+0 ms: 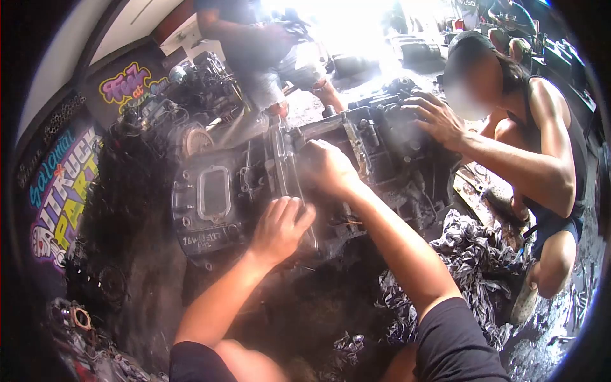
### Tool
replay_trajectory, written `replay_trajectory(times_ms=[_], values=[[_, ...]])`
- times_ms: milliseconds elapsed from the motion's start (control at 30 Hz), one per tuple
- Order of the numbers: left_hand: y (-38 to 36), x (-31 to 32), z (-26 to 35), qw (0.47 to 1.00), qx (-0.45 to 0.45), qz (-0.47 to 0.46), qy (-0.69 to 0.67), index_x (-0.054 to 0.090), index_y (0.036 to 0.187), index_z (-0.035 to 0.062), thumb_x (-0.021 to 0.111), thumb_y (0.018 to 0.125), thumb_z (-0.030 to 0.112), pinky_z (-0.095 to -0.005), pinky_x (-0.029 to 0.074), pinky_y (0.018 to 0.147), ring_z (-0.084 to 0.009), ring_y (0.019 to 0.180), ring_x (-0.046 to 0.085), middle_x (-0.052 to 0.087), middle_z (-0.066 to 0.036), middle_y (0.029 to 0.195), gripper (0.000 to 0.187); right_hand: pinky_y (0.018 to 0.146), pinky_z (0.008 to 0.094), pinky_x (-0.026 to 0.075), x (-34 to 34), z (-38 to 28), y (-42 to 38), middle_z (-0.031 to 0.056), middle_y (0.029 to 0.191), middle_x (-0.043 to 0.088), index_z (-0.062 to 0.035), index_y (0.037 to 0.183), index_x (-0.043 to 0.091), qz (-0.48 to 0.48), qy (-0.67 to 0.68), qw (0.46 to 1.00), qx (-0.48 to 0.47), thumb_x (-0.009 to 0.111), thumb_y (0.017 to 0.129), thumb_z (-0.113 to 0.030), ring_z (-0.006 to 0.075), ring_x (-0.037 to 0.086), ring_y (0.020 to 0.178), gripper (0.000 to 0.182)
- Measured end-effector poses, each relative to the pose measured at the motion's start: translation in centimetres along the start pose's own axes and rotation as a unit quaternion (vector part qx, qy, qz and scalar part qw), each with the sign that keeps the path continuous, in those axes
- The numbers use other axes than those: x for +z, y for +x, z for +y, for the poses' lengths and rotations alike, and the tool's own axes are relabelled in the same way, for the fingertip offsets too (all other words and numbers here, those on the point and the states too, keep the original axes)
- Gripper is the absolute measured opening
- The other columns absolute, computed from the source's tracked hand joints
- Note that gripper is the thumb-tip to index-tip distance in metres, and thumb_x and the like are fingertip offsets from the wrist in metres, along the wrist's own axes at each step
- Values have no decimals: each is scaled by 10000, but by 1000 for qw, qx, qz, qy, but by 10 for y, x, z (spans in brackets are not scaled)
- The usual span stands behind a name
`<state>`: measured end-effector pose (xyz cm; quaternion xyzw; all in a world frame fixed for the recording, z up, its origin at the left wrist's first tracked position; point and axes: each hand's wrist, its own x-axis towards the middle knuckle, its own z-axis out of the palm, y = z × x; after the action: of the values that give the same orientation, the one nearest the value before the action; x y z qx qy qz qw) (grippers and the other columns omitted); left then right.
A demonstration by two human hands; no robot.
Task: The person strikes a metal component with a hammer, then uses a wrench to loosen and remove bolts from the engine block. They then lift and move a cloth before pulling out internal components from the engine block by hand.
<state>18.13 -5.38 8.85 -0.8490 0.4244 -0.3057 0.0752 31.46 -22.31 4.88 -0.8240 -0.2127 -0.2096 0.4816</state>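
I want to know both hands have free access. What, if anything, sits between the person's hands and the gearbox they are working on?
Nothing visible does. The left hand and the right hand both rest directly on the gearbox at its middle seam. A co-worker's hand grips the far end, clear of both.

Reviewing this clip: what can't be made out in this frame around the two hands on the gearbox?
All from the head view:
- Right hand: closed over the gearbox seam; its own fingers hide whatever it grips.
- Left hand: fingertips curl out of sight, so the contact is unclear.
- Handwritten marking: too small to read.
- Doorway: washed out by glare.
- Co-worker's hand: covers the part beneath.
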Motion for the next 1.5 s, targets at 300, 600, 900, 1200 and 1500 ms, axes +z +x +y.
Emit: replay_trajectory(times_ms=[300,600,900,1200,1500], values=[[73,-50,-40,962,-228,136,-58,574,1084,43,529,1056,197,-458,505,769,-330,835,663,669,-159,880,163,1053,454,472,-8,-8,-1,211,1368,592,-60,1285,610,-11,11,999,39,714,887,-285,389,578,1243,469],[141,-20,-149,929,-329,11,-169,643,1055,-6,553,1008,334,-385,512,692,-215,760,663,666,-118,818,355,1015,456,494,-15,-24,-7,197,1347,604,-66,1253,621,2,-26,999,48,726,893,-335,393,601,1202,462],[154,12,-187,869,-379,-129,-289,636,1149,1,534,1022,284,-306,486,645,-110,700,572,637,-13,887,326,968,470,515,-21,-39,-10,151,1257,637,-80,1229,627,-6,-38,997,69,723,897,-307,388,624,1152,413],[4,8,11,999,-7,-14,29,657,1103,69,721,835,126,-471,487,866,-341,979,603,610,-151,1012,281,1033,462,486,12,16,4,214,1345,599,-48,1282,605,2,-29,999,-14,732,864,-256,402,580,1231,485],[18,-23,-1,997,-12,72,-6,648,1124,55,745,846,117,-456,482,768,-340,922,589,591,-158,1013,302,1052,455,472,-6,-9,2,211,1367,584,-42,1271,612,-18,-1,999,46,724,856,-237,397,567,1249,473]])
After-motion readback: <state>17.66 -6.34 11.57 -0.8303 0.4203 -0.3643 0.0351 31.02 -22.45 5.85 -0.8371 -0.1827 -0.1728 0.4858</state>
